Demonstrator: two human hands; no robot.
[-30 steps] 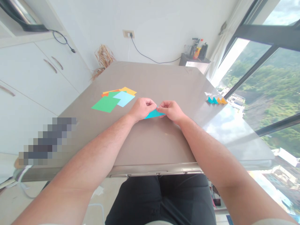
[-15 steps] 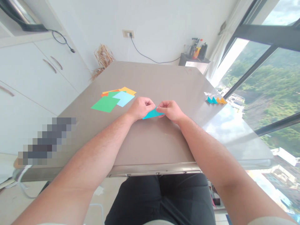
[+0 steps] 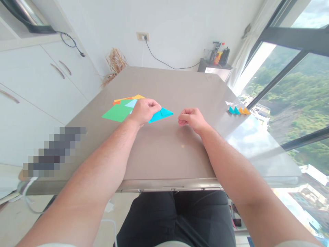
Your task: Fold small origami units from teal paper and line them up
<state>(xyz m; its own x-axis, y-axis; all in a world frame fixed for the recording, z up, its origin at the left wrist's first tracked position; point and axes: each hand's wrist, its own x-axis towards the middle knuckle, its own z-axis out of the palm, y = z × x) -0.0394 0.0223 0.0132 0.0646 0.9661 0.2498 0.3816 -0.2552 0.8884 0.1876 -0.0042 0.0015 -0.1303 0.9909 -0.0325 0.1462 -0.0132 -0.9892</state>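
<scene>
My left hand (image 3: pixel 146 109) pinches a folded sheet of blue paper (image 3: pixel 162 115) near its upper edge and holds it over the table. A crease or folded flap shows on the paper, and its pointed corner faces right. To the right of it, apart from the paper, my right hand (image 3: pixel 189 118) has its fingers curled together, with nothing visible in them. Behind and left of my left hand lie loose sheets: a green sheet (image 3: pixel 115 112), a light blue sheet (image 3: pixel 130 104) partly hidden by the hand, and orange and yellow ones (image 3: pixel 140 96).
Several small folded paper pieces (image 3: pixel 239 110), blue and orange, stand in a row at the table's right edge by the window. A blurred-out dark object (image 3: pixel 55 151) lies at the left. Bottles (image 3: pixel 218 56) stand on a low cabinet beyond the table (image 3: pixel 172 79).
My right hand has let go of the blue paper and is now apart from it. My left hand has moved slightly up and left with the paper, covering part of the light blue sheet.
</scene>
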